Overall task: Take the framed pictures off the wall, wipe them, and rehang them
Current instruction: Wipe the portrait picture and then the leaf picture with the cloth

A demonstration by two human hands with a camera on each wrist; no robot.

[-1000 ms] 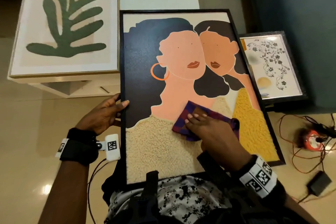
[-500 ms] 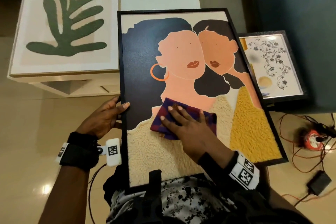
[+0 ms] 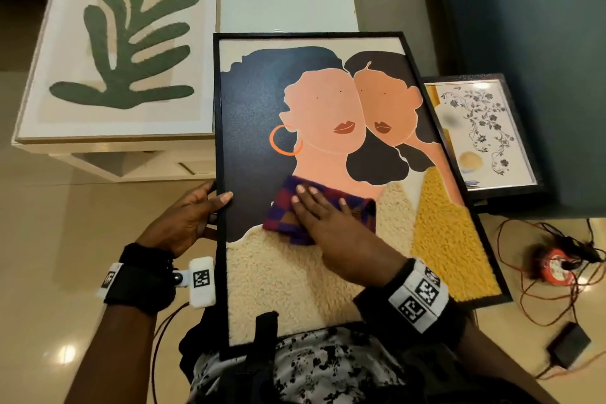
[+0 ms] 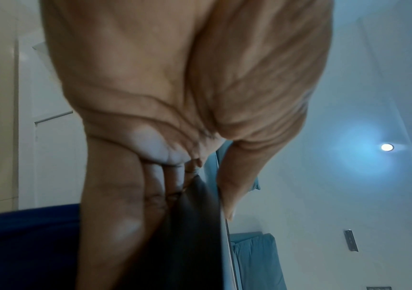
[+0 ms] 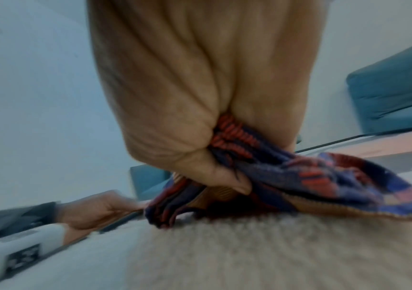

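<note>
The large framed picture [image 3: 328,174] of two faces is lying on the person's lap, its black frame leaning toward the white desk [image 3: 285,0]. The left hand [image 3: 183,223] is holding the frame's left edge, thumb on the glass and fingers under it. The right hand [image 3: 331,226] is pressing a checked cloth [image 3: 285,207] flat on the glass, fingers stretched, while the thumb is pinching a fold. The leaf picture [image 3: 121,49] is lying on the desk; a small floral picture [image 3: 482,131] is standing at the right.
</note>
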